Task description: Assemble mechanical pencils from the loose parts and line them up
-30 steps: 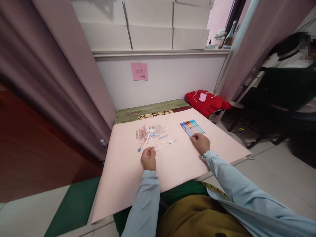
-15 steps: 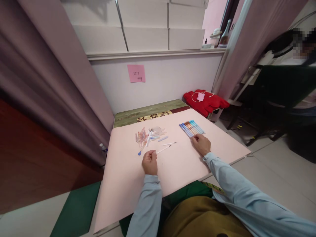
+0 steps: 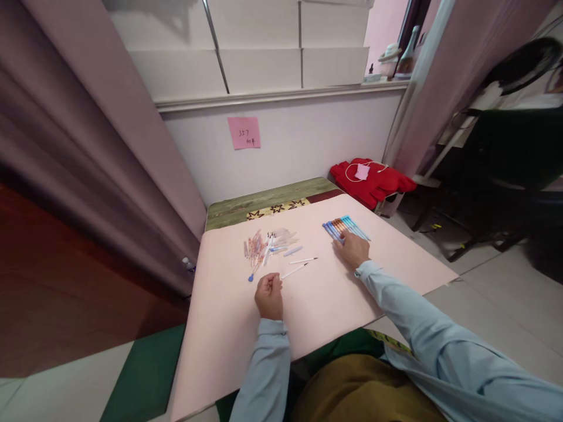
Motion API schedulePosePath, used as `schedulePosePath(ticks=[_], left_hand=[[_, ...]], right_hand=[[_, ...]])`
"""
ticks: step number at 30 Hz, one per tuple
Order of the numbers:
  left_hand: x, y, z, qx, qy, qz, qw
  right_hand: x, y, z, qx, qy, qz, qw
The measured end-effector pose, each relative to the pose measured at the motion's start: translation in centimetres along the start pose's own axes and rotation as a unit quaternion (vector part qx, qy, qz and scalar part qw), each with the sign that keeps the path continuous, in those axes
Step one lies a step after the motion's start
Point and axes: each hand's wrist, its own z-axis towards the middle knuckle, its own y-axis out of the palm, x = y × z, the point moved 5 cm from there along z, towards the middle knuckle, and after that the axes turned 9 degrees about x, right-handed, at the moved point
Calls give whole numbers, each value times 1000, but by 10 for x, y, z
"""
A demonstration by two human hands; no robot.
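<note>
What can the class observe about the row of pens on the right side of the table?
The row of pens lies flat on the pale pink sheet: slender, smooth, plastic-looking pens, side by side. Blue-violet ones are at the left, brown ones in the middle, light blue ones at the right; their far ends are darker. The right hand covers some near ends, apparently touching them.

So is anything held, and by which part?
Unclear: left hand at the near end of a white stick, right hand at near ends of some pens.
</note>
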Motion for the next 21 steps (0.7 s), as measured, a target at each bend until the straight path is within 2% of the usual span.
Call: schedulePosePath(ticks=[6,21], left_hand=[[3,-1,0,-11,-3,19,1000],[1,-2,0,-14,-7,27,1000]], right_hand=[[-9,9,10,-35,0,-55,998],[-7,10,10,-33,6,-27,999]])
